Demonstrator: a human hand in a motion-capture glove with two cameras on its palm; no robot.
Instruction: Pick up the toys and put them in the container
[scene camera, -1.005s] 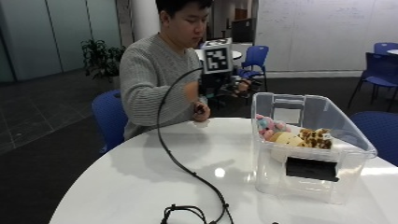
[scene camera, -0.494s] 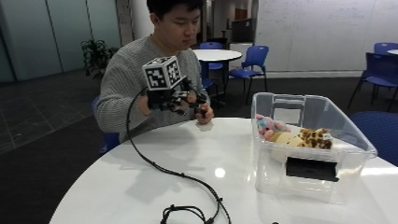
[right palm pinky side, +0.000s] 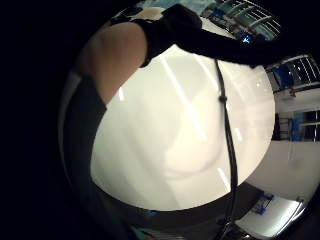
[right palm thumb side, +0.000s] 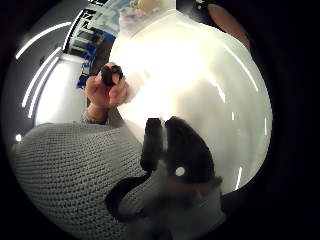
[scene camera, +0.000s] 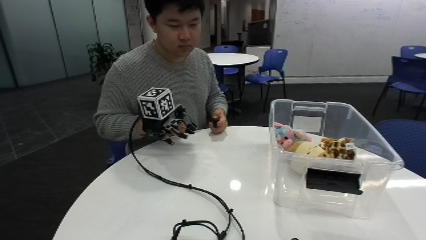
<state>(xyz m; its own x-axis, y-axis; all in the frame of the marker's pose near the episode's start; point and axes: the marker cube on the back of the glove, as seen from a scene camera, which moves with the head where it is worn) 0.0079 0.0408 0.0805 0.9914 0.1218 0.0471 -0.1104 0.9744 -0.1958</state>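
Across the white table (scene camera: 200, 170), the gloved right hand (scene camera: 174, 129) hovers with loosely curled fingers, holding nothing; the toys (scene camera: 313, 145) lie in the clear container (scene camera: 333, 165). The thumb-side palm view shows the bare left hand (right palm thumb side: 104, 92) pinching a small dark object (right palm thumb side: 111, 75).

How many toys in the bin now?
3 visible in the clear container: a pink toy, a cream toy, a spotted brown toy. More may be hidden underneath.

The black-gloved right hand (scene camera: 174, 128) has dropped from face height, beside the container, toward the person's side, fingers (scene camera: 187, 129) relaxed just above the round white surface (scene camera: 219, 175).
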